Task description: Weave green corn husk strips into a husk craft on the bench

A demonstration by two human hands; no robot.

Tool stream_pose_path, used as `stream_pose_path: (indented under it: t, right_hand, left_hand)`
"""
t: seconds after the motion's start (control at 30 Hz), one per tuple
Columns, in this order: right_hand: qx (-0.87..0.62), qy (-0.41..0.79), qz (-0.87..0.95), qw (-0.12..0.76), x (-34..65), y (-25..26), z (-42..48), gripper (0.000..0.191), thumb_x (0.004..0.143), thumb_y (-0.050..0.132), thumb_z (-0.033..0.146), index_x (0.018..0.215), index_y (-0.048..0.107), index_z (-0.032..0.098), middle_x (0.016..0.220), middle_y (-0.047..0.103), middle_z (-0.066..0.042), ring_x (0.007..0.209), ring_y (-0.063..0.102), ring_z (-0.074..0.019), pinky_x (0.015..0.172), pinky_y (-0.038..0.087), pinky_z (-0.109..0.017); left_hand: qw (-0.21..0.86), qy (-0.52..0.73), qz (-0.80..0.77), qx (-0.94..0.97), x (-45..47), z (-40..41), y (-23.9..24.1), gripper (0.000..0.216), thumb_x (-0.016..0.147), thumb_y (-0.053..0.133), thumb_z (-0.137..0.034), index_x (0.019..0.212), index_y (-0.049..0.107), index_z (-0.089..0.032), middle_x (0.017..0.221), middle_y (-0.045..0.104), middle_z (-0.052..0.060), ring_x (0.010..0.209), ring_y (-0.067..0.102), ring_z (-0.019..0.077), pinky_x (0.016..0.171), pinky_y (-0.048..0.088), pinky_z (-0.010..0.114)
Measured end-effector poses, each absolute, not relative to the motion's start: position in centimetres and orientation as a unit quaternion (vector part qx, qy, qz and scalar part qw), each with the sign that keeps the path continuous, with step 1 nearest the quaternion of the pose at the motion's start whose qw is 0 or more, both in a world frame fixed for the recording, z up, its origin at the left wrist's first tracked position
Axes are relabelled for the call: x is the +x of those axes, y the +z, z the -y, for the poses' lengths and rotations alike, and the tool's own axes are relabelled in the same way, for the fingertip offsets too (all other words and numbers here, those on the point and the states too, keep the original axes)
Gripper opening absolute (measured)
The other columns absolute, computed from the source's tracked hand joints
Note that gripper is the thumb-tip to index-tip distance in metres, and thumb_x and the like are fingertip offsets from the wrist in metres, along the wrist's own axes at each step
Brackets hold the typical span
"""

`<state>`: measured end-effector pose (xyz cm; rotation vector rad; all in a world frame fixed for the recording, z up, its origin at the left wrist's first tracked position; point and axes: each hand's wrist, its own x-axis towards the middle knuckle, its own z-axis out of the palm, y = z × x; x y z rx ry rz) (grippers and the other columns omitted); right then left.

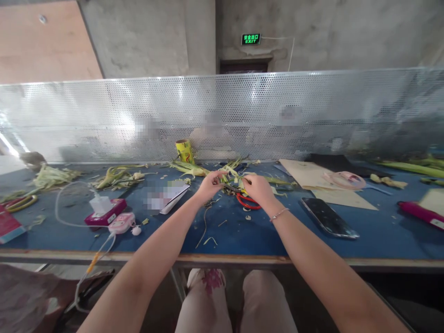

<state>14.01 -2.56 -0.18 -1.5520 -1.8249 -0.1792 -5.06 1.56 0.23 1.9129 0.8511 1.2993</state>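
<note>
My left hand (209, 186) is closed in a pinch over the middle of the table, its fingertips at a pale green plant strip (231, 173). From the other side, my right hand (258, 188) pinches the same leafy material; the fingers partly hide what they grip. Just below and between the hands lies a pair of scissors with red-orange handles (248, 202), its blades partly covered by scraps. Loose plant pieces (190, 169) spread behind my left hand, and thin dry strands (204, 226) lie in front of it.
The blue table (256, 240) holds a phone (328, 217), cardboard sheets (326, 182), a folded paper (169, 196), a magenta power strip (106, 212) with cables, and a yellow can (184, 151). A perforated metal screen (194, 101) borders the far edge. Plant heaps (55, 176) lie leftward.
</note>
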Motion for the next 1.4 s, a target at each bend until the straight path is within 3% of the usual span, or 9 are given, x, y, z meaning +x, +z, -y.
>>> stream_pose_path:
  t: [0.17,0.33,0.6,0.7,0.8,1.0,1.13,1.27,1.4]
  right_hand:
    - [-0.609,-0.065,0.709,0.35,13.8,-0.1,2.7,0.03,0.086,0.042,0.023,0.064,0.063,0.018,0.062,0.063,-0.006,0.058,0.053,-0.0153,0.056,0.028,-0.026]
    - [-0.59,-0.075,0.729,0.337,13.7,-0.2,2.7,0.027,0.085,0.043,0.022,0.066,0.062,0.019,0.065,0.063,-0.005,0.061,0.053,-0.0153,0.058,0.029,-0.026]
    - [-0.581,-0.077,0.747,0.313,13.5,-0.1,2.8,0.028,0.086,0.043,0.022,0.066,0.062,0.019,0.063,0.062,-0.005,0.059,0.051,-0.0148,0.057,0.027,-0.027]
    - [-0.569,-0.081,0.757,0.311,13.5,-0.1,2.8,0.027,0.086,0.043,0.022,0.068,0.063,0.019,0.067,0.064,-0.005,0.062,0.054,-0.0151,0.058,0.029,-0.026]
    - [-0.56,-0.089,0.76,0.317,13.5,-0.3,2.7,0.026,0.087,0.043,0.022,0.072,0.065,0.019,0.074,0.067,-0.006,0.07,0.057,-0.0166,0.062,0.033,-0.026]
    - [-0.534,-0.109,0.768,0.336,13.7,-0.6,2.4,0.026,0.088,0.045,0.023,0.084,0.07,0.018,0.083,0.067,-0.008,0.077,0.06,-0.0187,0.069,0.041,-0.029]
    - [-0.48,-0.126,0.777,0.388,14.1,-0.8,1.9,0.024,0.088,0.047,0.023,0.087,0.071,0.018,0.083,0.064,-0.009,0.081,0.06,-0.0198,0.076,0.047,-0.032]
    - [-0.433,-0.067,0.759,0.481,14.2,-1.0,1.3,0.02,0.081,0.056,0.019,0.095,0.07,0.018,0.091,0.065,-0.009,0.087,0.062,-0.0204,0.083,0.051,-0.036]
    - [-0.431,0.002,0.746,0.507,14.0,-0.9,1.2,0.019,0.077,0.059,0.017,0.092,0.069,0.017,0.096,0.066,-0.01,0.093,0.062,-0.0227,0.079,0.054,-0.037]
  left_hand:
    - [0.429,0.454,-0.268,0.733,-4.1,-0.9,-0.3,0.04,0.07,0.068,-0.029,0.106,0.062,-0.014,0.069,0.058,-0.003,0.052,0.049,0.0063,0.054,0.041,0.023]
    - [0.471,0.482,-0.283,0.682,-4.0,-0.9,-0.3,0.051,0.075,0.065,-0.034,0.12,0.051,-0.017,0.07,0.065,-0.002,0.05,0.053,0.0063,0.055,0.044,0.022]
    - [0.495,0.445,-0.266,0.698,-4.0,-0.8,-0.4,0.042,0.067,0.072,-0.043,0.095,0.064,-0.014,0.076,0.066,0.001,0.054,0.053,0.0056,0.056,0.043,0.022]
    - [0.476,0.443,-0.28,0.706,-3.9,-0.7,-0.4,0.037,0.068,0.07,-0.048,0.075,0.06,-0.013,0.065,0.061,-0.001,0.052,0.05,0.0055,0.055,0.041,0.021]
    - [0.476,0.433,-0.284,0.711,-3.9,-0.9,-0.5,0.04,0.067,0.068,-0.052,0.067,0.055,-0.014,0.054,0.052,-0.004,0.051,0.047,0.0059,0.055,0.04,0.021]
    - [0.55,0.396,-0.294,0.674,-4.2,-1.4,-0.7,0.038,0.065,0.072,-0.046,0.067,0.052,-0.015,0.056,0.052,-0.004,0.054,0.05,0.0065,0.059,0.042,0.022]
    - [0.597,0.393,-0.306,0.628,-4.4,-1.2,-0.3,0.032,0.065,0.074,-0.037,0.072,0.054,-0.014,0.067,0.061,0.0,0.058,0.057,0.0088,0.063,0.047,0.026]
    - [0.599,0.393,-0.318,0.621,-4.2,-0.8,0.0,0.031,0.066,0.074,-0.037,0.075,0.055,-0.014,0.08,0.069,0.005,0.066,0.063,0.0111,0.068,0.048,0.026]
    - [0.618,0.401,-0.3,0.606,-4.0,-0.7,-0.2,0.034,0.067,0.074,-0.04,0.076,0.052,-0.015,0.083,0.069,0.004,0.078,0.066,0.0137,0.076,0.048,0.029]
